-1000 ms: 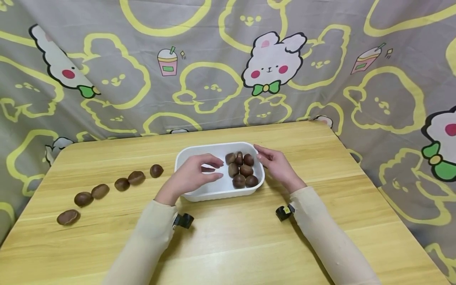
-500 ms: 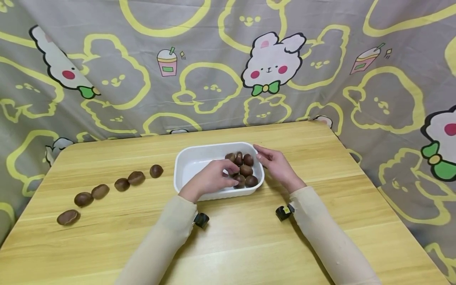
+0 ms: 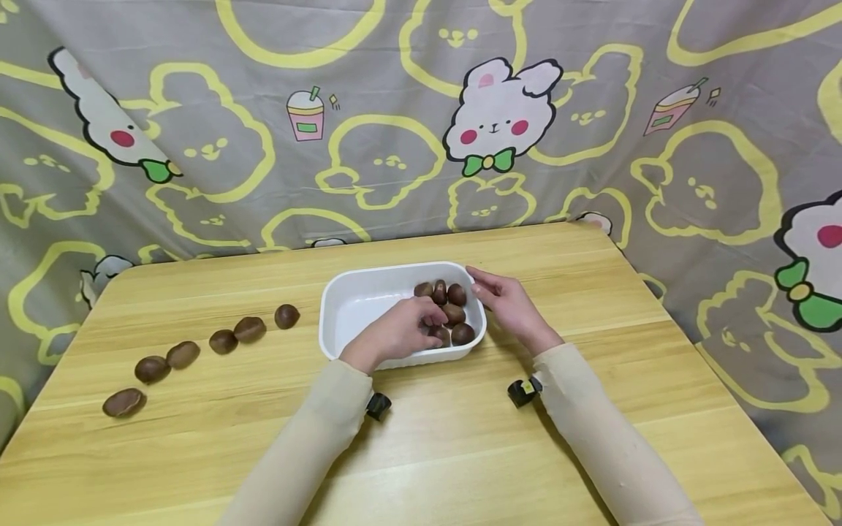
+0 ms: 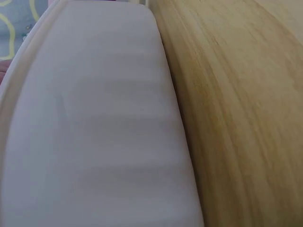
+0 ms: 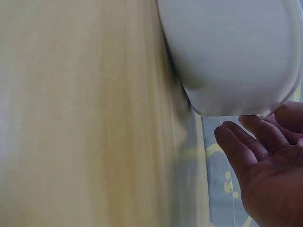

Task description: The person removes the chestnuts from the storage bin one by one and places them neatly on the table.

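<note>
A white plastic container (image 3: 355, 276) stands on the wooden table, with several brown chestnuts (image 3: 463, 334) grouped in its right half. My left hand (image 3: 397, 329) reaches in over the near rim, its thumb and fingers curled round a chestnut at the group's left side. That chestnut is hidden by the hand. At the container's right end, my right hand (image 3: 509, 303) holds the rim, thumb on top and fingers against the outside. The right wrist view shows these right fingers (image 5: 236, 146) bent beside the container's corner. Only the container's outer wall (image 4: 104, 118) fills the left wrist view.
Several more chestnuts (image 3: 250, 329) lie in a slanting row on the left part of the table (image 3: 447, 453). A grey patterned curtain (image 3: 388, 88) hangs behind the table and along its right side. Both wrists carry small black cameras (image 3: 522, 392).
My left hand has moved right inside the container, from its bare left half to the chestnuts, and its fingers have closed round one. The right hand has stayed at the rim.
</note>
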A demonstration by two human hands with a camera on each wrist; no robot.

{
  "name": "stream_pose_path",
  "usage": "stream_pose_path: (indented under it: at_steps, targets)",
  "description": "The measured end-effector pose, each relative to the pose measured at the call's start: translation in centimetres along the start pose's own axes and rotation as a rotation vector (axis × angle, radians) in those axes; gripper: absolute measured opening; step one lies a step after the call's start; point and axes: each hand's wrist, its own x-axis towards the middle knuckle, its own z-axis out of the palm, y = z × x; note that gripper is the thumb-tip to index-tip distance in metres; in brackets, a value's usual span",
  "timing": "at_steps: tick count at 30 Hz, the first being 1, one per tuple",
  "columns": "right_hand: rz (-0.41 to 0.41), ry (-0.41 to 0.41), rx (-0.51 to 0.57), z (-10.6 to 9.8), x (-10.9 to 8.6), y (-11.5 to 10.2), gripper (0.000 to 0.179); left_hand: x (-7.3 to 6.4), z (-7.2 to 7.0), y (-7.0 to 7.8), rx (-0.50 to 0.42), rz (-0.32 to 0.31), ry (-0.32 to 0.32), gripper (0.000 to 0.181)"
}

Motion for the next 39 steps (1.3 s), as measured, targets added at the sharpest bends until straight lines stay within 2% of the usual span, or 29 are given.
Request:
stream_pose_path:
  at_steps: [7, 14, 20, 27, 33, 39]
  targets:
    - [0.001, 0.005, 0.009, 0.07, -0.03, 0.06, 0.044, -0.18, -0.05, 0.11, 0.028, 0.017, -0.015, 0.019]
    - [0.008, 0.001, 0.020, 0.13, -0.04, -0.07, 0.043, 0.00, -0.05, -0.14, -0.022, 0.016, -0.077, 0.016]
    - [0.008, 0.001, 0.033, 0.02, -0.06, 0.03, 0.043, 0.16, -0.11, -0.27, -0.009, 0.029, -0.100, 0.015]
    - [-0.005, -0.001, 0.034, 0.00, -0.09, 0.08, 0.043, 0.11, -0.03, -0.34, -0.025, 0.014, -0.100, 0.018]
    - [0.009, 0.001, 0.038, 0.01, -0.09, 0.12, 0.044, 0.09, -0.10, -0.29, -0.018, 0.051, -0.083, 0.017]
    - [0.013, -0.006, 0.050, 0.00, -0.02, 0.24, 0.043, -0.39, -0.83, -0.41, -0.088, 0.009, -0.032, 0.023]
